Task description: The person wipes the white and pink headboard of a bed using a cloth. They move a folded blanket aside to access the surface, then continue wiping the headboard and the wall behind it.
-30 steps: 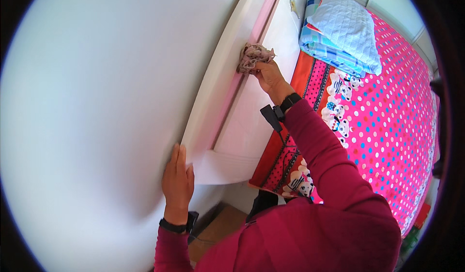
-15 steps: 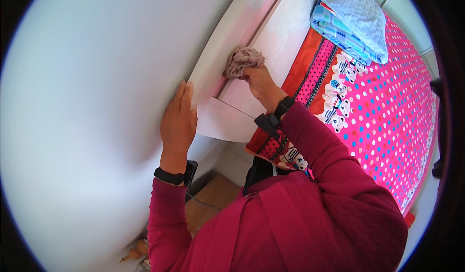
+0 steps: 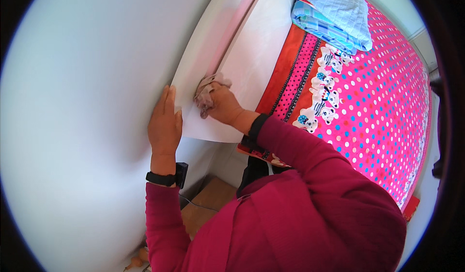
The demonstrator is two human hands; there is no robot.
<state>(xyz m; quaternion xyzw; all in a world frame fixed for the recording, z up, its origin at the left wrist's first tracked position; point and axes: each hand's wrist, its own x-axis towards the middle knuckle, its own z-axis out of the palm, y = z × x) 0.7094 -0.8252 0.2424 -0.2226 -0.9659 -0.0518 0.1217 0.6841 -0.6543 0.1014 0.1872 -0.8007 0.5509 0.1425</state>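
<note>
A crumpled greyish-pink cloth [image 3: 205,95] is bunched under my right hand [image 3: 223,104], whose fingers close round it. The cloth presses on the near end of a white headboard [image 3: 256,39], at the pink groove that runs along it. My left hand [image 3: 163,126] lies flat with fingers stretched out against the white wall [image 3: 87,102], beside the headboard's outer edge. It holds nothing. Dark bands circle both wrists.
Right of the headboard spreads a bed with a pink dotted sheet [image 3: 378,107] and a red border. Folded blue bedding [image 3: 334,10] lies at its far end. Below, a brown box-like surface [image 3: 210,199] stands near the wall, with a thin cable across it.
My right hand has moved the cloth down and left along the headboard, toward its near end. My left hand stays at the wall; the whole view has shifted slightly.
</note>
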